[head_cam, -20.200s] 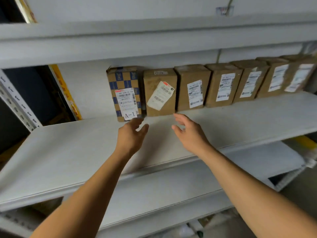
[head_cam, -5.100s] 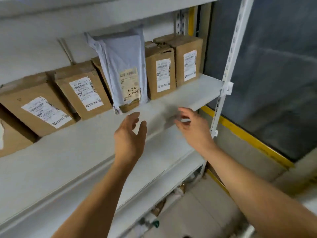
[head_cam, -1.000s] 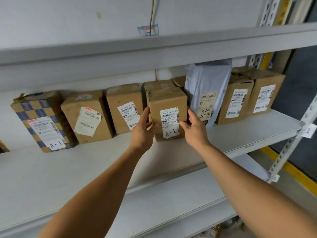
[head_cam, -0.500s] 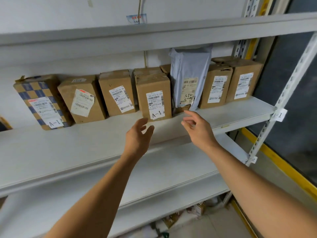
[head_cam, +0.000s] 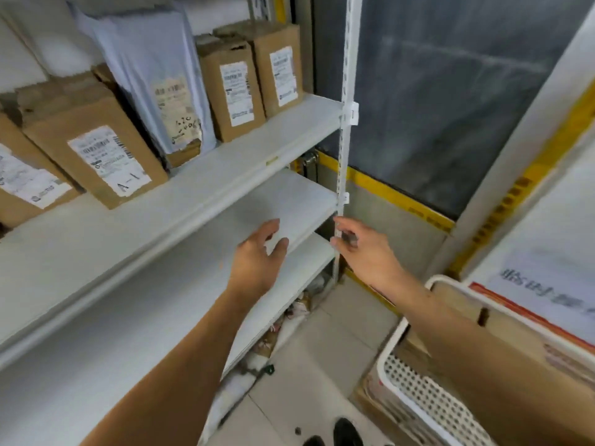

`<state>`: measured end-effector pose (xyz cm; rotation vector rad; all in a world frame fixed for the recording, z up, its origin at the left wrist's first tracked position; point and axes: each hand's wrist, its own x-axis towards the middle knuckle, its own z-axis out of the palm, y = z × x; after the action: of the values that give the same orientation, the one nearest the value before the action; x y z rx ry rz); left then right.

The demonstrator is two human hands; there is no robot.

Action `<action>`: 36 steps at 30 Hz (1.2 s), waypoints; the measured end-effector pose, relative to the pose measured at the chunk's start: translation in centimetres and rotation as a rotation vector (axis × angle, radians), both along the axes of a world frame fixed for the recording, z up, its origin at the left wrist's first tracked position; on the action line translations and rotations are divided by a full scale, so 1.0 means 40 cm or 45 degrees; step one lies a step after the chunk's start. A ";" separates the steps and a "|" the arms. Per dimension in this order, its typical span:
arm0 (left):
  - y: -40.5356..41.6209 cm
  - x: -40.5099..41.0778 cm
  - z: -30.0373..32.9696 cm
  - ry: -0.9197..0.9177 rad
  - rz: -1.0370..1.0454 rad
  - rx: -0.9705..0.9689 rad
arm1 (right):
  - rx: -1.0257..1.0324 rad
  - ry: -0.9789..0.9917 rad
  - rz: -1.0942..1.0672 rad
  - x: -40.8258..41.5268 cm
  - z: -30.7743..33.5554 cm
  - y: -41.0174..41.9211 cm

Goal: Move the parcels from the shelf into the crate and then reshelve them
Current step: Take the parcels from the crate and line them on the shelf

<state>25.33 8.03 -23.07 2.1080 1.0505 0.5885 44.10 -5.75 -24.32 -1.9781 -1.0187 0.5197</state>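
Setting: white metal shelf (head_cam: 225, 162) bay beside a dark panel, tiled floor below.
Left hand (head_cam: 257, 262): empty, fingers loosely spread, in front of the lower board.
Right hand (head_cam: 363, 249): empty, fingers slightly curled, beside the upright post (head_cam: 346, 149).
Parcels: brown boxes, including the A-1 box (head_cam: 93, 143), and a grey mailer bag (head_cam: 154, 82) stand along the shelf.
Crate (head_cam: 428, 394): white, perforated, lower right, holding cardboard.
Progress: reshelving looks well along; some parcels probably remain in the crate.
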 end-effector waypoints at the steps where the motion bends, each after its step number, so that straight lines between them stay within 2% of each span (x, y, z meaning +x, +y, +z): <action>1: -0.026 0.030 -0.033 0.015 -0.054 -0.019 | -0.050 -0.003 -0.067 0.011 -0.029 -0.050; 8: -0.278 0.239 -0.252 0.299 -0.540 -0.200 | -0.427 0.139 -0.491 0.049 -0.249 -0.447; 11: -0.404 0.331 -0.326 0.366 -0.753 -0.234 | -0.494 0.266 -0.654 0.077 -0.305 -0.604; 17: -0.635 0.531 -0.475 0.528 -0.953 -0.363 | -0.545 0.395 -0.904 0.185 -0.443 -0.849; 26: -0.887 0.745 -0.721 0.801 -0.933 -0.497 | -0.675 0.506 -0.908 0.356 -0.687 -1.022; 33: -0.918 0.779 -0.772 0.889 -0.876 -0.465 | -0.595 0.801 -0.869 0.417 -0.782 -1.016; 36: -0.919 0.785 -0.764 0.842 -0.807 -0.614 | -0.538 0.859 -0.886 0.425 -0.782 -1.018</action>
<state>56.72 -28.72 -53.64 2.0470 0.6695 -0.6455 61.09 -46.46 -55.58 -2.1050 0.2191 0.9515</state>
